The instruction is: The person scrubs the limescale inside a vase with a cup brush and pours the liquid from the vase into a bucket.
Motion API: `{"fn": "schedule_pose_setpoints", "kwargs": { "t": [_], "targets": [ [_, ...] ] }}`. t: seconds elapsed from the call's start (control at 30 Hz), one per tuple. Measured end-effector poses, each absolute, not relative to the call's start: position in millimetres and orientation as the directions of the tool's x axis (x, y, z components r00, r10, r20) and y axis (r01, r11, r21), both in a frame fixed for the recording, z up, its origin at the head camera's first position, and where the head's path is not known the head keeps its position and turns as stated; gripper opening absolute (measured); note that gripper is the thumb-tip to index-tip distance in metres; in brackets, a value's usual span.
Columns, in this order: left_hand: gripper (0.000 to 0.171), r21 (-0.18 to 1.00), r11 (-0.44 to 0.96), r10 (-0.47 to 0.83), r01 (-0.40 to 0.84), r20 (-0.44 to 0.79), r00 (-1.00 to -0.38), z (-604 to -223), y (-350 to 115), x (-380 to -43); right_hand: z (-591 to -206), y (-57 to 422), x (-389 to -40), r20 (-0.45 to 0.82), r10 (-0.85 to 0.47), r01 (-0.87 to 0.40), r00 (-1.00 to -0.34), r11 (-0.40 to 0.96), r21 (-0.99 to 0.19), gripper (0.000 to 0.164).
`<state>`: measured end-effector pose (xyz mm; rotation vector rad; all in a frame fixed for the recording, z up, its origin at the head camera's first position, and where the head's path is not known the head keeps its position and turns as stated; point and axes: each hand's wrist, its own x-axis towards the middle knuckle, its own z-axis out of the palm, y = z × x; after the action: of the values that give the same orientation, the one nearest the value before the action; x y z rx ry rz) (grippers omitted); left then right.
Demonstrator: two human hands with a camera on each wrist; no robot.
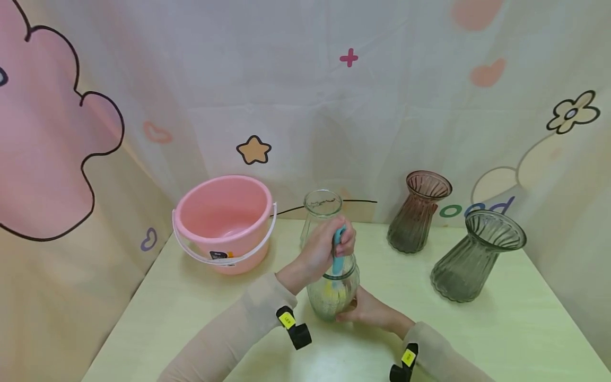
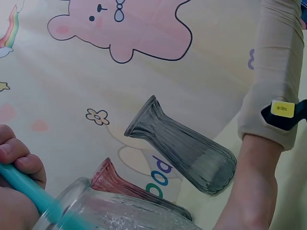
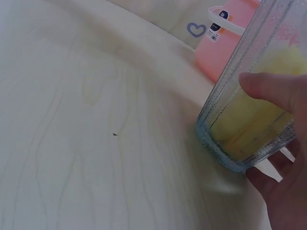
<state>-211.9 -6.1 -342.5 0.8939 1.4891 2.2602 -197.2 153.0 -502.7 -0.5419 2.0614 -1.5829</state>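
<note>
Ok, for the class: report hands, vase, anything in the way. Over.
Left fingers gripping blue handle. Right fingers holding clear vase low down; handle's yellow end inside. Second clear vase close behind, not visibly blocking.

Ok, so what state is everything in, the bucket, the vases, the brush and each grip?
Pink bucket, upright, open-topped
Bucket handle, lowered across the front
Red vase, upright
Gray vase, upright
Rear clear vase, upright, partly hidden
Front clear vase, held, base contact unclear
Teal brush, lower end inside the front clear vase
Left grip, holding the teal brush
Right grip, holding the front clear vase near its base
</note>
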Motion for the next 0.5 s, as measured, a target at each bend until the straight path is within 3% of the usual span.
{"fn": "schedule_pose_setpoints", "kwargs": {
  "t": [0.3, 0.5],
  "targets": [
    [0.036, 0.883, -0.461, 0.516, 0.083, 0.343, -0.785, -335.5, -10.9, -208.8, -512.7, 150.0, -196.8, -0.107, -0.515, -0.019, -0.851, 0.233, -0.972, 0.082],
    [0.038, 0.847, -0.53, 0.529, 0.042, 0.369, -0.764, -304.7, -13.4, -208.3, -515.9, 150.2, -196.2, -0.083, -0.505, -0.041, -0.859, 0.229, -0.973, 0.09]
  ]
}}
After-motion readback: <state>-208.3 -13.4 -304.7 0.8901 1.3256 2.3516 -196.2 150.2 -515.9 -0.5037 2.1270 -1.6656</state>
